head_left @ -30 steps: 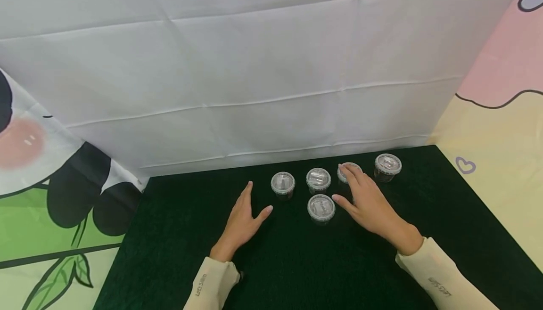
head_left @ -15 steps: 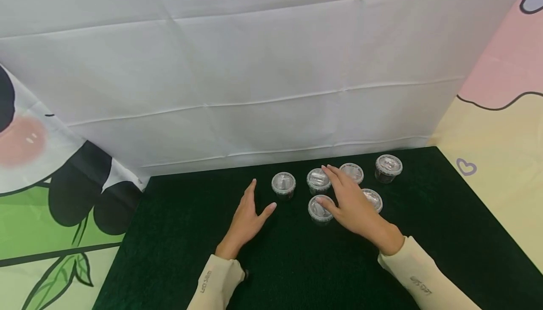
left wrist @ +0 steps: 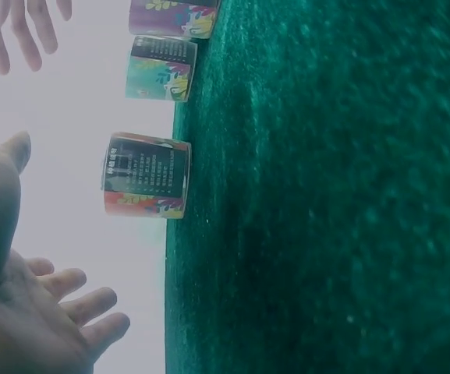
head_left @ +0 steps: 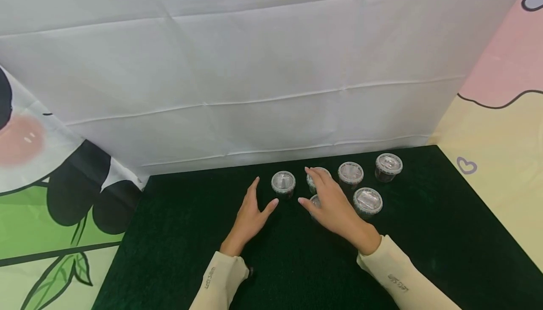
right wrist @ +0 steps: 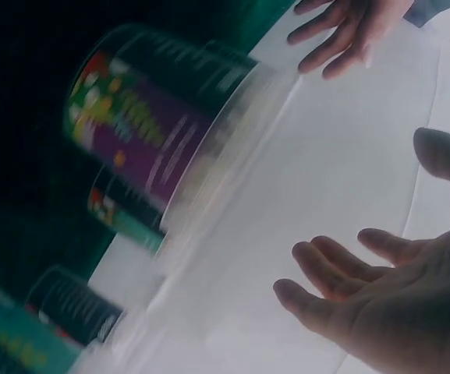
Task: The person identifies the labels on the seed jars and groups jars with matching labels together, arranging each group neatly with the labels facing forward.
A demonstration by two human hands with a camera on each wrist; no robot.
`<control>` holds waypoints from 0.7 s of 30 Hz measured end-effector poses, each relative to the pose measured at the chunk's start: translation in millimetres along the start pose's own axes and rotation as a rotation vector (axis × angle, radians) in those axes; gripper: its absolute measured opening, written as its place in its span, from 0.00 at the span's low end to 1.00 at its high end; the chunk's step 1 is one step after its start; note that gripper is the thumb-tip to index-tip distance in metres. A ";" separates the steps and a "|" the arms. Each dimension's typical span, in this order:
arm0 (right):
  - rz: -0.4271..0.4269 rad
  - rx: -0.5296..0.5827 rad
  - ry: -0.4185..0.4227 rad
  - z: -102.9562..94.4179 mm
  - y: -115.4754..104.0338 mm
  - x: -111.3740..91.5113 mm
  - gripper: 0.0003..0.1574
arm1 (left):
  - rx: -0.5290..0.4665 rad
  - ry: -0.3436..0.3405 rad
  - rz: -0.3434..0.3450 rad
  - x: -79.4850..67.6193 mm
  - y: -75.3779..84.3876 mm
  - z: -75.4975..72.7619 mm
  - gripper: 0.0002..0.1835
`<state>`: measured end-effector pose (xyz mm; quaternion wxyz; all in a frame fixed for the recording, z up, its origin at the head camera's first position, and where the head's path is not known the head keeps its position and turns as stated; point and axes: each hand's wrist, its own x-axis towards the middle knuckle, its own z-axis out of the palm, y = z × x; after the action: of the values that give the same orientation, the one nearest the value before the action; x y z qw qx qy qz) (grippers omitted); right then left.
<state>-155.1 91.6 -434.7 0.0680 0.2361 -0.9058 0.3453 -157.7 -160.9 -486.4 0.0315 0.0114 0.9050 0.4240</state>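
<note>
Small round tubs with clear lids stand in two loose rows on the dark green cloth. My right hand [head_left: 339,211] hovers with spread fingers over the middle tubs, partly hiding the back one [head_left: 311,188] and the front one [head_left: 315,200]; no grip shows. My left hand [head_left: 248,216] is held open, thumb apart, just left of the leftmost tub [head_left: 283,183]. In the left wrist view that tub has an orange and black label [left wrist: 148,175]. A purple-labelled tub [right wrist: 147,117] looms near my right hand [right wrist: 396,304] in the right wrist view, apart from its fingers.
Further tubs stand at the back right [head_left: 350,173], far right [head_left: 388,167] and front right [head_left: 367,201]. A white cloth wall [head_left: 271,65] rises behind the table. Printed cartoon panels flank it on the left [head_left: 25,216] and right [head_left: 505,159].
My right hand has swept left from the back right tub to over the middle ones, uncovering the front right tub. My left hand has shifted slightly right. The tubs stay in place.
</note>
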 end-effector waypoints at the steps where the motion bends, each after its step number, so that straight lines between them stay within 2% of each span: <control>1: 0.000 0.007 0.008 2.2 -1.7 0.6 0.50 | -0.008 0.004 0.005 0.2 0.1 0.5 0.49; 7: 0.024 0.045 0.033 14.2 -13.2 5.3 0.48 | -0.078 0.017 0.017 3.0 0.9 2.7 0.46; 14: 0.101 0.124 0.019 27.5 -23.3 13.7 0.46 | -0.139 0.008 0.043 6.8 3.1 4.8 0.45; 21: 0.163 0.171 0.047 38.9 -29.4 21.4 0.45 | -0.193 0.006 0.036 11.5 0.9 10.0 0.42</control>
<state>-158.4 38.8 -440.4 0.0407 0.1585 -0.8872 0.4313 -168.5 -152.1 -492.6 0.0221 0.0233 0.8597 0.5097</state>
